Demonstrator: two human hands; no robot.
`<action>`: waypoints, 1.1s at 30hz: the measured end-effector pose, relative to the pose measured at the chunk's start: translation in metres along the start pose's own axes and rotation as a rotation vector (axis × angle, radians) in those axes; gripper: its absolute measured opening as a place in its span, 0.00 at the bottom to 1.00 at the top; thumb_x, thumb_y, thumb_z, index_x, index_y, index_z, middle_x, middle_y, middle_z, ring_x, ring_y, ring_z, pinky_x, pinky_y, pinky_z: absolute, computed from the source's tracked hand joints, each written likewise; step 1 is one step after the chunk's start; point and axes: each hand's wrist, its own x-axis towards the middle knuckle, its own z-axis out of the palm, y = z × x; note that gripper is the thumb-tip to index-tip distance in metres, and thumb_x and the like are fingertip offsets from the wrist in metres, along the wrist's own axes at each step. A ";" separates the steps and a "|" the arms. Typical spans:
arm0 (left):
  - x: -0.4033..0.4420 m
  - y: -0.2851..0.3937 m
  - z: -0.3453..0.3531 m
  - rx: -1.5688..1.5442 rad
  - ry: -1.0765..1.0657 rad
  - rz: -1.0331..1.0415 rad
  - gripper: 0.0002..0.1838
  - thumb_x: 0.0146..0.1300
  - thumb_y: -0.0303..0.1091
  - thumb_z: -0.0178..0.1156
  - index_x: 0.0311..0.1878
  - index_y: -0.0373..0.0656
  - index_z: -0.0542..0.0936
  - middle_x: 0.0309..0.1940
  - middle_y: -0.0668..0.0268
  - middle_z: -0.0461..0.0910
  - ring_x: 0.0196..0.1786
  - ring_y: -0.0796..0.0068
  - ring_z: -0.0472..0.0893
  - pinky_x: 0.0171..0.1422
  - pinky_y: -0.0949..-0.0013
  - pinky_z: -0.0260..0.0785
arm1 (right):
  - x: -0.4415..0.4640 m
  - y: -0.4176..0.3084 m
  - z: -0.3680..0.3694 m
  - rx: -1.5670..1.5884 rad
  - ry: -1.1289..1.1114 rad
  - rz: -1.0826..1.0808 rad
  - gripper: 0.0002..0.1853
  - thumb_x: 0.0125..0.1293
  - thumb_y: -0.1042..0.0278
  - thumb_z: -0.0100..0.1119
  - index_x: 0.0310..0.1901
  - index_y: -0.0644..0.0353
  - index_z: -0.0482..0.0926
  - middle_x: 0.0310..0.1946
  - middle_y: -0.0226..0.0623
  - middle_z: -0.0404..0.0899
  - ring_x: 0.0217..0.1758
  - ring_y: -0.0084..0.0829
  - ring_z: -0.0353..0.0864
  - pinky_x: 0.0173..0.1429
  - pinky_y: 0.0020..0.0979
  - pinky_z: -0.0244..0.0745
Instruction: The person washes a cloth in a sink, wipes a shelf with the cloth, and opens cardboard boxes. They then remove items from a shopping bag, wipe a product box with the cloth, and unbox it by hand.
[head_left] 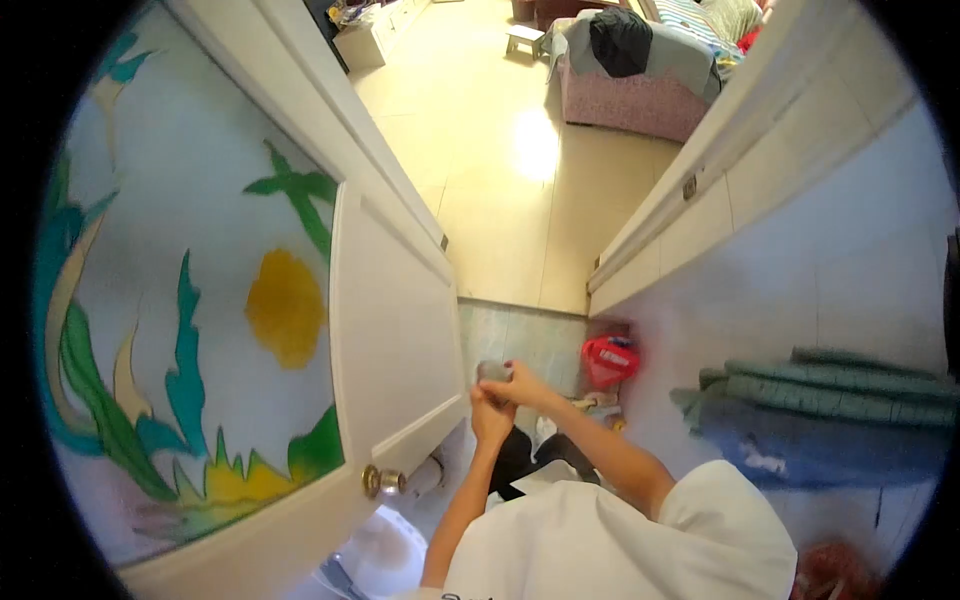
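Note:
Held out in front of the body, a small greyish object (492, 371) shows at my fingertips, too small to identify. Wrapped round its lower part is my left hand (491, 411), with the fingers closed. My right hand (519, 385) touches the object from the right side, fingers bent around its edge. Both hands are close together, just right of the white door (395, 320). Below them are dark trousers and the white shirt.
The open door has a painted glass panel (215, 300) and a round knob (385, 481). A red bag (610, 361) lies by the right wall. Towels (830, 410) hang at right. A white basin (385, 550) is low left. Beyond the doorway stand a sofa (635, 100) and stool (524, 39).

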 end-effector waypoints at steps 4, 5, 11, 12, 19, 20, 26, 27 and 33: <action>0.125 0.099 0.039 0.111 -0.153 0.195 0.45 0.49 0.38 0.73 0.64 0.30 0.58 0.54 0.48 0.73 0.55 0.59 0.76 0.59 0.62 0.68 | 0.059 -0.054 -0.121 0.173 0.329 -0.165 0.30 0.54 0.51 0.68 0.48 0.69 0.71 0.42 0.47 0.79 0.43 0.35 0.80 0.46 0.33 0.75; 0.155 0.111 0.047 -0.165 -0.255 0.138 0.44 0.51 0.39 0.72 0.64 0.31 0.58 0.55 0.50 0.73 0.55 0.62 0.76 0.59 0.63 0.68 | 0.083 -0.057 -0.145 0.440 0.223 -0.134 0.22 0.61 0.62 0.63 0.51 0.66 0.71 0.42 0.41 0.79 0.43 0.30 0.79 0.47 0.30 0.75; 0.359 0.201 0.068 -0.821 -0.638 -0.253 0.26 0.65 0.42 0.60 0.59 0.33 0.67 0.50 0.61 0.76 0.51 0.71 0.78 0.55 0.68 0.72 | 0.170 -0.194 -0.280 0.754 0.058 -0.218 0.20 0.63 0.67 0.62 0.56 0.60 0.72 0.33 0.26 0.77 0.31 0.17 0.74 0.32 0.21 0.69; 0.389 0.225 0.070 -0.909 -0.620 -0.220 0.24 0.67 0.43 0.58 0.57 0.35 0.69 0.47 0.62 0.77 0.48 0.72 0.78 0.52 0.67 0.74 | 0.195 -0.214 -0.301 0.753 0.064 -0.217 0.20 0.63 0.67 0.62 0.56 0.60 0.72 0.33 0.26 0.77 0.31 0.17 0.74 0.32 0.21 0.69; 0.576 0.359 0.032 -1.274 -0.671 -0.289 0.18 0.71 0.45 0.49 0.55 0.42 0.72 0.27 0.72 0.71 0.18 0.85 0.62 0.19 0.81 0.55 | 0.318 -0.388 -0.428 0.263 0.272 -0.394 0.19 0.59 0.70 0.65 0.51 0.62 0.72 0.24 0.24 0.72 0.20 0.16 0.68 0.23 0.21 0.67; 0.598 0.377 0.022 -1.260 -0.685 -0.286 0.18 0.71 0.46 0.49 0.55 0.44 0.72 0.26 0.72 0.71 0.17 0.87 0.60 0.18 0.82 0.52 | 0.329 -0.413 -0.444 0.170 0.234 -0.410 0.19 0.58 0.70 0.65 0.51 0.61 0.73 0.25 0.25 0.73 0.21 0.16 0.70 0.24 0.21 0.68; 0.737 0.408 -0.021 -1.241 -0.627 -0.311 0.21 0.71 0.51 0.48 0.57 0.47 0.71 0.25 0.73 0.69 0.16 0.89 0.57 0.16 0.84 0.46 | 0.436 -0.556 -0.505 0.004 -0.020 -0.372 0.14 0.60 0.69 0.62 0.46 0.62 0.76 0.24 0.27 0.74 0.21 0.17 0.73 0.24 0.22 0.70; 0.762 0.400 -0.026 -1.150 -0.631 -0.288 0.26 0.69 0.56 0.47 0.59 0.47 0.70 0.29 0.72 0.72 0.20 0.87 0.62 0.19 0.83 0.53 | 0.468 -0.575 -0.508 -0.047 -0.032 -0.403 0.12 0.61 0.67 0.61 0.44 0.62 0.76 0.22 0.27 0.73 0.20 0.17 0.72 0.24 0.22 0.69; 0.851 0.411 -0.047 -0.944 -0.352 -0.010 0.36 0.64 0.63 0.50 0.66 0.46 0.65 0.42 0.65 0.77 0.41 0.75 0.76 0.45 0.70 0.71 | 0.604 -0.729 -0.477 -0.267 -0.361 -0.342 0.13 0.65 0.59 0.54 0.37 0.62 0.76 0.18 0.25 0.68 0.17 0.16 0.66 0.14 0.21 0.59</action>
